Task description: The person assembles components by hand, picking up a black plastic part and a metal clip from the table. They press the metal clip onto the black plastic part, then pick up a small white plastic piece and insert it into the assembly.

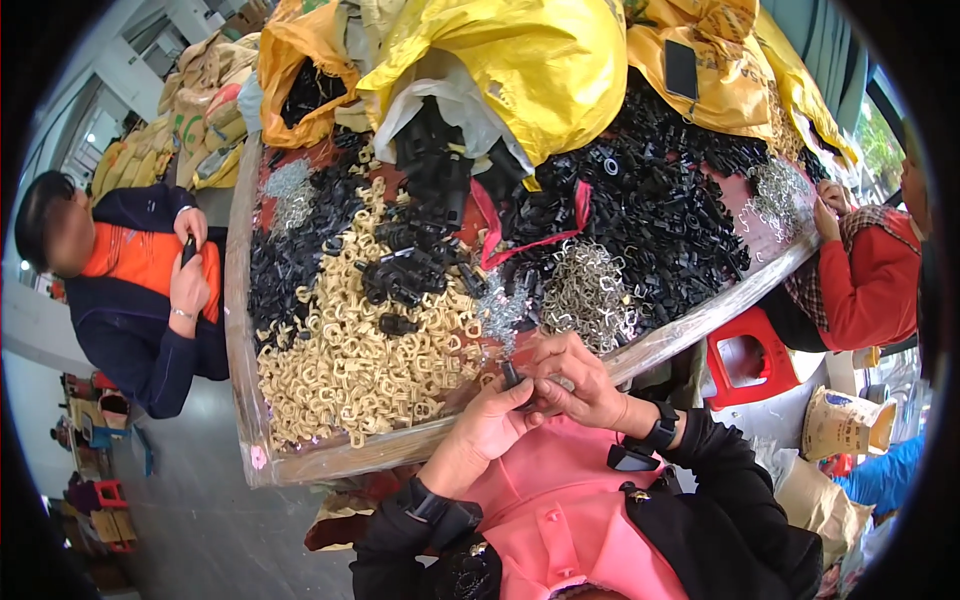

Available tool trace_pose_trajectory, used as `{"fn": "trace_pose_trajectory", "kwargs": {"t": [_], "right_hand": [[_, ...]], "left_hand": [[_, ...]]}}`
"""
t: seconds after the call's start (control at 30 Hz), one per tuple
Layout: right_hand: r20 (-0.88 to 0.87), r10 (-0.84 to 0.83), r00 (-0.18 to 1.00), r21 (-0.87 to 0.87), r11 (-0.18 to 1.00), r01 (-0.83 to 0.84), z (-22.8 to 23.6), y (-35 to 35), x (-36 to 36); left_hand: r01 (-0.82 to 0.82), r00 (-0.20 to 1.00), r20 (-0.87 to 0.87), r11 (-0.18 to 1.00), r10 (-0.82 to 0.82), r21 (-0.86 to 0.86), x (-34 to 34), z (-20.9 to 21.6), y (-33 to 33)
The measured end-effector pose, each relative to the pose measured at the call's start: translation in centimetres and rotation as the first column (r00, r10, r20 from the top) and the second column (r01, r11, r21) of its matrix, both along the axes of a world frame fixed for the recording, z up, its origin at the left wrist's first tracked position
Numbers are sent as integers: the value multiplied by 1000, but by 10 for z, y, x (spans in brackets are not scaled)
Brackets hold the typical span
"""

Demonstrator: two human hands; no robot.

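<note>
Near the table's front edge, my left hand (488,422) is closed on a small black plastic part (511,374), which sticks up between thumb and fingers. My right hand (580,388) meets it there, thumb and fingertips pinched close to the part; what they grip is too small to make out. Just beyond my hands lie a pile of silvery metal clips (588,290) and a smaller heap of tiny metal pieces (502,308). Cream-coloured plastic buckle pieces (360,370) spread over the table to the left of my hands.
Black plastic parts (650,215) cover much of the wooden-edged table (350,462). A pink-red strap (487,225) lies among them. Yellow sacks (530,70) and a phone (681,69) are at the back. A person in orange (140,262) works at left, another in red (872,275) at right, near a red stool (750,352).
</note>
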State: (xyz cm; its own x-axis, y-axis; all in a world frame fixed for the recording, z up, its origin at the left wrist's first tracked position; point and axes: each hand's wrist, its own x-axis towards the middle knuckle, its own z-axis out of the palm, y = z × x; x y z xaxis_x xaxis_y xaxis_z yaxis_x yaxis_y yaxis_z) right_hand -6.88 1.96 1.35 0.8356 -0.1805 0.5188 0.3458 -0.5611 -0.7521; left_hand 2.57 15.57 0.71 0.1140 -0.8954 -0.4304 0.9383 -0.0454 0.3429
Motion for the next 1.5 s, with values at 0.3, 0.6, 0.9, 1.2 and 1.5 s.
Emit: {"fn": "trace_pose_trajectory", "kwargs": {"t": [0.3,0.6,0.9,1.2,1.5], "right_hand": [[-39,-76,996,-164,984,69,5,-11,-2],[-137,44,990,77,996,-34,-2,-12,0],[-81,-11,997,-349,937,-18,16,-1,3],[-205,34,978,-418,901,-119,30,7,0],[-250,82,965,-296,942,-156,21,11,5]], "left_hand": [[-28,999,19,999,27,40,4,-22,-7],[-4,997,77,999,7,-45,12,-3,-2],[27,985,175,998,-16,-60,8,3,13],[74,912,403,997,-78,25,-3,-3,22],[101,949,299,995,-97,3,5,-6,30]]}}
